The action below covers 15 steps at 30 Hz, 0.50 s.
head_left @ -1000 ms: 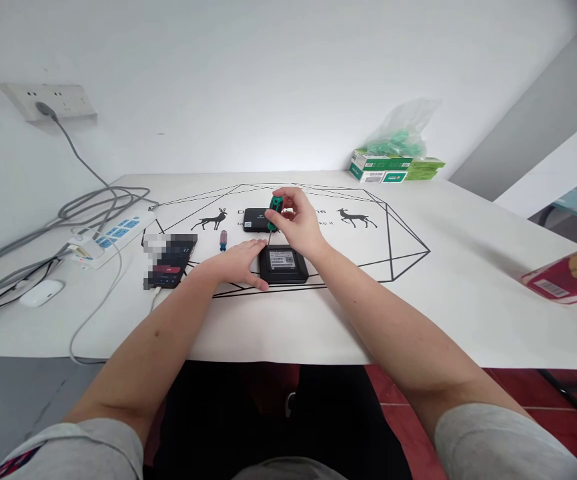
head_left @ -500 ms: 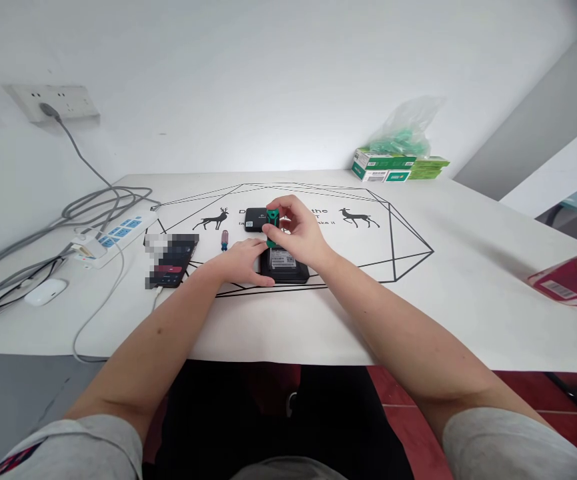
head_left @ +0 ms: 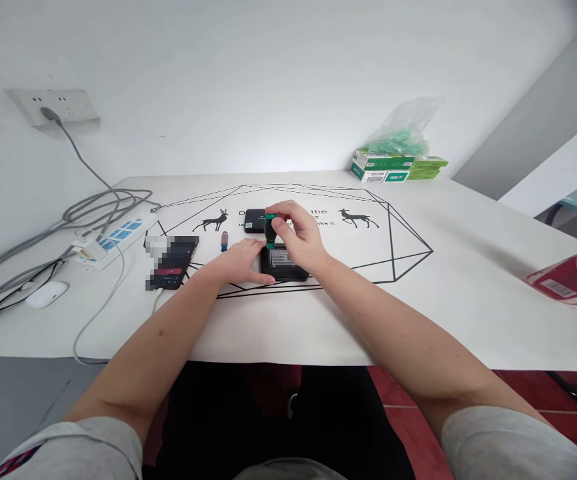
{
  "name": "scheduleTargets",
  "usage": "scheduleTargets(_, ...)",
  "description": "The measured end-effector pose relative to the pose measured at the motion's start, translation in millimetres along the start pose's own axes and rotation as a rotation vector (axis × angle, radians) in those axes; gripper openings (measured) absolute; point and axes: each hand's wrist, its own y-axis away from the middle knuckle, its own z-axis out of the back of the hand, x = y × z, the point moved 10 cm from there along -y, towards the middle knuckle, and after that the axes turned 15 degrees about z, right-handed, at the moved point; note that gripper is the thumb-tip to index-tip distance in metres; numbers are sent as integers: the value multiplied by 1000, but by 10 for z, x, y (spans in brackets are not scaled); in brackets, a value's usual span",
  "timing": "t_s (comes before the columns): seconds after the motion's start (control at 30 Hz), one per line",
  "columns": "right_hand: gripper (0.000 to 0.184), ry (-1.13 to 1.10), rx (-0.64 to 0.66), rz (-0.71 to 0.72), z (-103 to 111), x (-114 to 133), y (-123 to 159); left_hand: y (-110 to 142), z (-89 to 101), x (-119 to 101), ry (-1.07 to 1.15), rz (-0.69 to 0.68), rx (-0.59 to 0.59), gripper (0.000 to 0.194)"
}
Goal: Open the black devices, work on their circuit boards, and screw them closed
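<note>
A flat black box-shaped device (head_left: 293, 272) with a white printed label lies on the table in front of me. My left hand (head_left: 242, 261) grips its left side, thumb along the near edge and fingers at the far corner. Held upright over that far left corner is a green and black screwdriver (head_left: 271, 233). My right hand (head_left: 302, 233) pinches its handle between thumb and fingers; the tip is hidden. Just behind stands a black case part (head_left: 254, 221), partly covered by the screwdriver. A small screwdriver with a red and blue handle (head_left: 225, 241) lies left of it.
To the left are a phone (head_left: 181, 260) on a cable, a white power strip (head_left: 123, 237), coiled grey cables, glasses (head_left: 18, 293) and a white earbud case (head_left: 47, 294). Green boxes (head_left: 388, 167) with a plastic bag sit at the back right. A red package (head_left: 563, 283) is far right.
The screwdriver handle has turned in my right hand, and the fingers have shifted round it, thumb now farther right. My left hand and the device stay in place.
</note>
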Motion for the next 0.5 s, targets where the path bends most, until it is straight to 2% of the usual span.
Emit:
scheduleTargets(0.07,22,6,-13,25,22,17,-4,-19,-29,38,10,8,21,99)
scheduleTargets(0.2,15,79,-81,46,89,34,5,-37,-74,74,28,-7,52,112)
scheduleTargets(0.33,22,172,-125,49,127,49,21,-40,-90,104,34,14,75,115)
scheduleTargets(0.5,23,115,-163,145,169,111,23,-29,-83,102,37,14,88,115)
